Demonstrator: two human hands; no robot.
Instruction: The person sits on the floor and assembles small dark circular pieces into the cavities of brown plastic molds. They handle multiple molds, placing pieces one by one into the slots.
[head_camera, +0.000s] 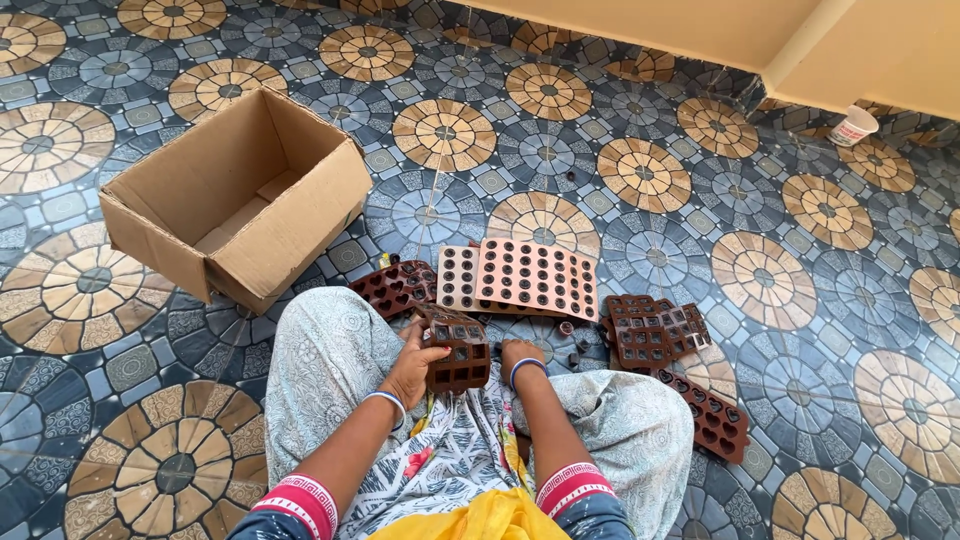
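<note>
Brown mould (458, 350) in left hand (412, 365); cardboard box (236, 196) open.

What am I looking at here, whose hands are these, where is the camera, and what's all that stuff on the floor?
There is no machine here. The single picture comes from a camera worn on a person's head, looking down at their own lap and two bare hands while they sit on a patterned tile floor.

The left hand grips a brown mould with square cavities. The right hand is mostly hidden behind that mould, so whether it holds anything is unclear.

Just ahead lie more moulds: a pinkish tray with round cavities, a dark heart-shaped mould, and a pile of brown moulds at the right. An open cardboard box sits to the left, and a small white cup stands near the far wall.
</note>
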